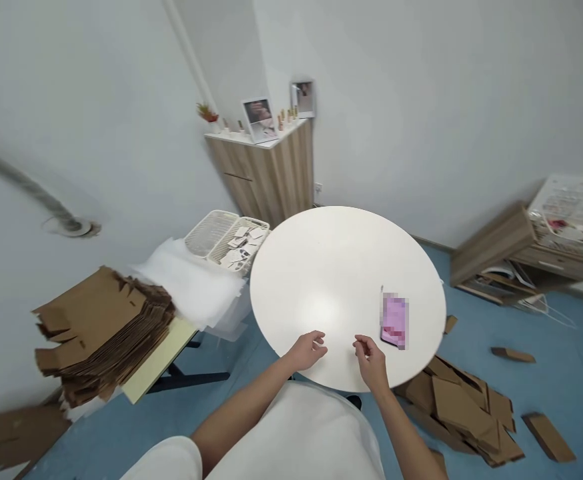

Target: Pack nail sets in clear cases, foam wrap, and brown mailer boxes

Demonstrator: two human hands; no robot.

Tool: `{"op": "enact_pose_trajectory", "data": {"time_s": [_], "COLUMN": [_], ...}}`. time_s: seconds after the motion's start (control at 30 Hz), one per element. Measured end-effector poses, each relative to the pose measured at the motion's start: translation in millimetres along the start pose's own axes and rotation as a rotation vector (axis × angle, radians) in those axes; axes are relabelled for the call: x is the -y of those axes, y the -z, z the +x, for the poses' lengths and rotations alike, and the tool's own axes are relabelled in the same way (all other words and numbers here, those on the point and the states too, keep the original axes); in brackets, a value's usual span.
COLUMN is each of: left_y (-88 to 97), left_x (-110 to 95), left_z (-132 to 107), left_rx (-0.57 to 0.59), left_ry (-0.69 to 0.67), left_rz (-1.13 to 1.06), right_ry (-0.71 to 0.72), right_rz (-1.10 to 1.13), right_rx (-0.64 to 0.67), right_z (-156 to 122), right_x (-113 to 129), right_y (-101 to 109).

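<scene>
No writing can be read; blur may hide some.

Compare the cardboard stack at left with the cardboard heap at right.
The cardboard stack lies in close, flat layers; the cardboard heap is jumbled. The stack rests on a pale yellow surface; the heap lies on the blue floor. Both are brown cardboard.

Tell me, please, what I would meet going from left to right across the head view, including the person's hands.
Cardboard stack, open basket, left hand, right hand, phone, wooden shelf.
</scene>
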State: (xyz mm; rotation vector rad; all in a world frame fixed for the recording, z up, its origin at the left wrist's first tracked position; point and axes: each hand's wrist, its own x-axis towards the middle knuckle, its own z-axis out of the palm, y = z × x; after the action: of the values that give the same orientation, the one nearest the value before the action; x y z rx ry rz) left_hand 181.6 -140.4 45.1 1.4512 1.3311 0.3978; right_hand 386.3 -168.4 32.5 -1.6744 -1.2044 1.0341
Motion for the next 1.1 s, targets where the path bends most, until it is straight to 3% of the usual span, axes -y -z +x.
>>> {"op": "enact_pose_trajectory", "data": {"time_s": [0.23,0.4,0.53,0.67,0.93,1.1], "left_y": [93.3,139.1,157.8,165.8,191.3,223.0], "left_x": [51,84,104,108,88,93], "left_z": [-26,-54,-70,-74,-59,-39], "left_rx": [-0.198,-0.217,-0.240,-0.256,-0.362,-0.435], "left_ry": [0.067,0.142,0.259,0.334,0.304,0.245], "left_rz": [-0.064,-0.087,-0.085,-0.071,-0.045,-0.094], "right_ry": [0.023,0.043,0.045,0.013,-0.004,-0.038], "right_rz": [-0.038,-0.098,-0.143,-0.127,-0.032,-0.025], "right_rx": [0.326,0.581,0.688,0.724,0.734,0.781], "right_z": [15,22,28,44,77,92], "right_x": [61,83,92,95,106,120], "right_y": [-123,-180,-202,-213,-244,-267]}}
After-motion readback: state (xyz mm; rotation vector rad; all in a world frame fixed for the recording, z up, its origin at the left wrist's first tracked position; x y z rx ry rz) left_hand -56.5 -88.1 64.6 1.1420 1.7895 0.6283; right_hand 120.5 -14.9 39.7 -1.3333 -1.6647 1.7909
